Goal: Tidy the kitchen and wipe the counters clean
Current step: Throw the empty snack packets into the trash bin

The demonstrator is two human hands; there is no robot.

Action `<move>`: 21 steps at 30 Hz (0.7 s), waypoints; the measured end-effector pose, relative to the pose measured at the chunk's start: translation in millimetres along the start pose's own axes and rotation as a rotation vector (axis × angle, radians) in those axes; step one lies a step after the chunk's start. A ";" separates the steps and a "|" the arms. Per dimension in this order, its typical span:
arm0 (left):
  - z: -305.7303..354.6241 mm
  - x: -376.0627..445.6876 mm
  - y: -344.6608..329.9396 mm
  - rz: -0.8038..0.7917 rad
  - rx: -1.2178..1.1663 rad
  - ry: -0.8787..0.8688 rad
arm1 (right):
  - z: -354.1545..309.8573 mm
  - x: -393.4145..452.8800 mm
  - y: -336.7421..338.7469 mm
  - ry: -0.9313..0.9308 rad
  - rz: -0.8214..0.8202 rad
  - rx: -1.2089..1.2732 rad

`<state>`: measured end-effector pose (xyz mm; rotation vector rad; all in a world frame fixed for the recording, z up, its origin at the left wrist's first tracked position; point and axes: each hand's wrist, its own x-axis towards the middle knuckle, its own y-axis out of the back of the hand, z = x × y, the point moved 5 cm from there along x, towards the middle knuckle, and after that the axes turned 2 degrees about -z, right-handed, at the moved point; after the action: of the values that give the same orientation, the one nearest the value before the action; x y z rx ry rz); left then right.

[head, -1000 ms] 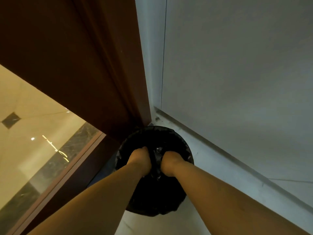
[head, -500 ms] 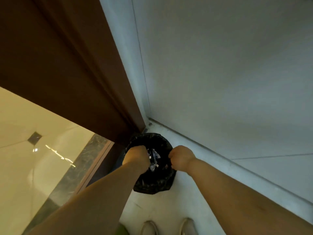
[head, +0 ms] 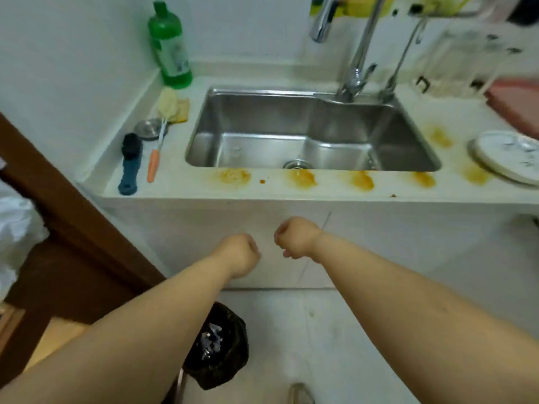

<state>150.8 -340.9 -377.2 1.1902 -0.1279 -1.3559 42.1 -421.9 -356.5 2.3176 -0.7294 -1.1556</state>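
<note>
Left hand (head: 240, 253) and right hand (head: 294, 237) — both loosely fisted, empty — before stained counter (head: 291, 191), above black bin bag (head: 218, 345)

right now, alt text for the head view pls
Two bare fists, left hand and right hand, hover before a counter smeared with orange stains around an empty steel sink. A black bin bag sits on the floor below.

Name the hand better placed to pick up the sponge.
Left, probably. The sponge lies left of the sink, on the left hand's side; the right hand would have to cross over.
</note>
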 end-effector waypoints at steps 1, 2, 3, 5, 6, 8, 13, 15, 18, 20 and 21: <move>25.4 -5.9 1.0 -0.005 0.021 -0.045 | 8.9 -21.8 15.4 -0.017 0.042 0.049; 47.6 -11.0 1.0 -0.006 0.030 -0.088 | 19.9 -37.8 28.4 -0.034 0.075 0.081; 71.7 -16.5 -1.9 -0.012 0.043 -0.137 | 34.8 -56.8 41.4 -0.064 0.111 0.112; 122.1 -28.4 -11.3 -0.022 0.084 -0.246 | 68.4 -101.5 68.0 -0.134 0.189 0.171; 146.2 -35.0 -17.2 -0.021 0.100 -0.298 | 86.7 -123.1 80.0 -0.170 0.234 0.199; 200.0 -51.3 -33.8 -0.030 0.130 -0.420 | 125.5 -175.6 103.3 -0.258 0.348 0.259; 328.2 -116.8 -88.2 -0.097 0.205 -0.714 | 216.2 -301.7 130.8 -0.426 0.558 0.384; 373.4 -153.5 -121.6 -0.160 0.212 -0.806 | 252.1 -358.6 131.5 -0.496 0.640 0.436; 429.8 -214.8 -175.8 -0.231 0.246 -0.948 | 302.6 -440.5 121.6 -0.595 0.748 0.485; 455.4 -256.1 -211.8 -0.275 0.252 -1.025 | 332.1 -489.3 108.0 -0.650 0.806 0.506; 465.7 -276.9 -231.6 -0.294 0.264 -1.060 | 346.9 -514.4 98.0 -0.685 0.825 0.516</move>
<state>-403.5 -337.4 -177.0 0.5856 -0.9316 -2.1694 -530.2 -225.3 -187.8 1.5510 -2.1776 -1.4131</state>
